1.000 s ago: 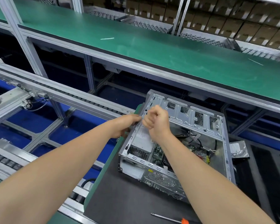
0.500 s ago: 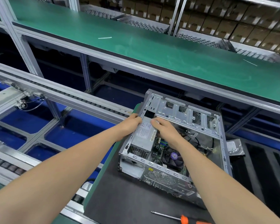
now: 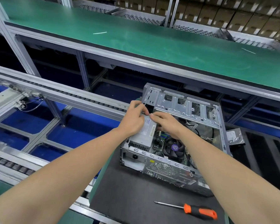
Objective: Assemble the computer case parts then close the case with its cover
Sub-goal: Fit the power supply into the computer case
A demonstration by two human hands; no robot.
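Observation:
The open computer case (image 3: 223, 143) lies on a black mat (image 3: 128, 199) with its cover off. Inside are a grey power supply (image 3: 144, 138) at the left, a fan (image 3: 174, 147) on the motherboard and a metal drive cage (image 3: 184, 107) at the far side. My left hand (image 3: 134, 118) curls its fingers over the far end of the power supply, fingertips pinched at the case's left edge. My right hand (image 3: 166, 123) lies beside it with fairly straight fingers on the power supply's top, fingertips almost meeting the left hand's. What lies under the fingertips is hidden.
A screwdriver (image 3: 200, 210) with an orange and black handle lies on the mat in front of the case. A hard drive (image 3: 234, 136) rests to the case's right. A roller conveyor (image 3: 63, 92) runs at the left, and a green shelf (image 3: 152, 46) hangs above.
My right hand came down from a raised fist and spread its fingers onto the power supply. My left hand slid along the case edge to the power supply's far end.

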